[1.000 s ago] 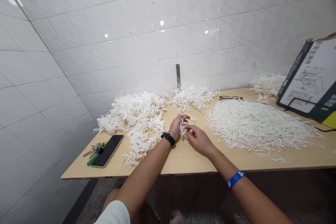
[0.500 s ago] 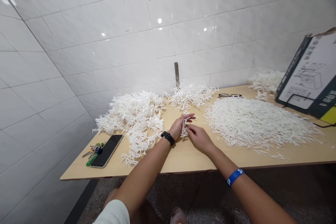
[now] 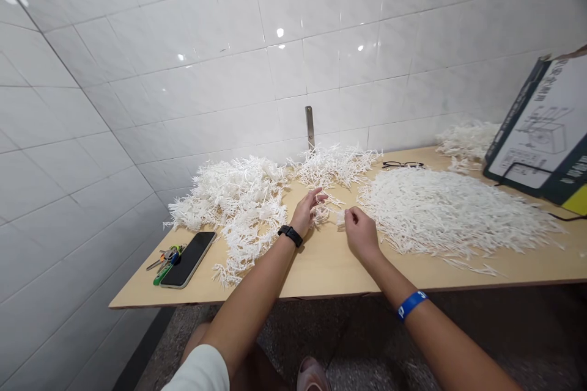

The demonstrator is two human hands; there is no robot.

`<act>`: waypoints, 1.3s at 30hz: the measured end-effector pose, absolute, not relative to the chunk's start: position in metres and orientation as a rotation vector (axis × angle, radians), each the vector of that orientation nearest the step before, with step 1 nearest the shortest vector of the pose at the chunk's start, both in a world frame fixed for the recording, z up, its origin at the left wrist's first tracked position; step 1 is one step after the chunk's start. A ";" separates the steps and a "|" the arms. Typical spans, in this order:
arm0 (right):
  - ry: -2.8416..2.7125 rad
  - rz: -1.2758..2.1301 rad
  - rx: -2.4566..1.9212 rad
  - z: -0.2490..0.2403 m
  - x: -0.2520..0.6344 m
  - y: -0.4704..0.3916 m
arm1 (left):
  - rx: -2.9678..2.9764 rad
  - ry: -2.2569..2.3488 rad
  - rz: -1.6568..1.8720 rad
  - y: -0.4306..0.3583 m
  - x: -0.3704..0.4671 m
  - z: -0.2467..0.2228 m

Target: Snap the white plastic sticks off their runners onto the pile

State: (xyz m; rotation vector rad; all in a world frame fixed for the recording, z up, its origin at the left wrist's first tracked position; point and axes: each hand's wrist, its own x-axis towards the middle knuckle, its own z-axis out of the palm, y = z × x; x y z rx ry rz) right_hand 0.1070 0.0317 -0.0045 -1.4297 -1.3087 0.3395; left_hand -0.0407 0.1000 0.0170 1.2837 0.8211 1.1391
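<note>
My left hand (image 3: 307, 212), a black watch on its wrist, is curled round a small white branched plastic piece (image 3: 320, 215) above the table's middle. To its right, my right hand (image 3: 361, 231) is closed in a pinch, with white bits (image 3: 340, 219) showing at its fingertips. A tangled heap of white branched pieces (image 3: 238, 195) spreads on the left, and a smaller heap (image 3: 337, 164) sits behind my hands. On the right lies a wide, flatter pile of short white strands (image 3: 449, 211). A few loose strands rest just beyond my left fingers.
A phone (image 3: 189, 259) and a bunch of keys (image 3: 167, 259) lie at the left end of the wooden table (image 3: 293, 284). Eyeglasses (image 3: 402, 164) rest at the back. A printed box (image 3: 536, 134) stands far right, beside another white heap (image 3: 468, 140). A tiled wall borders the table.
My right hand has pulled away to the right from my left hand and closed into a tighter pinch. My left hand has shifted slightly left, its fingers more curled.
</note>
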 end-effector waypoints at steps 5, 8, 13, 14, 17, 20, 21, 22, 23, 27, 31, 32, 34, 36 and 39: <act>-1.154 0.326 -1.536 -0.007 0.112 0.035 | 1.273 0.858 1.100 0.097 -0.046 0.027; -1.114 0.335 -1.561 -0.007 0.113 0.036 | 1.294 0.874 1.125 0.098 -0.047 0.025; -1.039 0.340 -1.599 -0.006 0.116 0.036 | 1.325 0.926 1.207 0.106 -0.047 0.015; -1.023 0.337 -1.606 -0.006 0.116 0.037 | 1.314 0.934 1.226 0.108 -0.047 0.013; -0.998 0.316 -1.609 -0.008 0.118 0.038 | 1.259 0.924 1.298 0.112 -0.046 0.011; -1.016 0.293 -1.586 -0.010 0.119 0.039 | 1.244 0.908 1.323 0.114 -0.045 0.011; -1.023 0.287 -1.582 -0.010 0.119 0.039 | 1.252 0.913 1.320 0.113 -0.045 0.011; -1.028 0.283 -1.580 -0.010 0.119 0.039 | 1.264 0.922 1.314 0.113 -0.045 0.012; -1.033 0.281 -1.578 -0.009 0.119 0.039 | 1.281 0.937 1.309 0.112 -0.045 0.012; -1.058 0.286 -1.529 -0.008 0.118 0.039 | 1.447 0.997 1.238 0.107 -0.048 0.015; -1.086 0.309 -1.477 -0.008 0.118 0.040 | 1.734 0.938 1.016 0.102 -0.048 0.012; -1.096 0.327 -1.464 -0.008 0.117 0.040 | 1.790 0.933 0.964 0.102 -0.047 0.010; -1.122 0.383 -1.432 -0.007 0.117 0.039 | 1.852 0.954 0.914 0.102 -0.046 0.007; -1.151 0.439 -1.397 -0.007 0.115 0.038 | 1.844 0.990 0.936 0.104 -0.046 0.005; -1.232 0.475 -1.337 -0.006 0.112 0.036 | 1.762 1.022 1.024 0.107 -0.047 0.003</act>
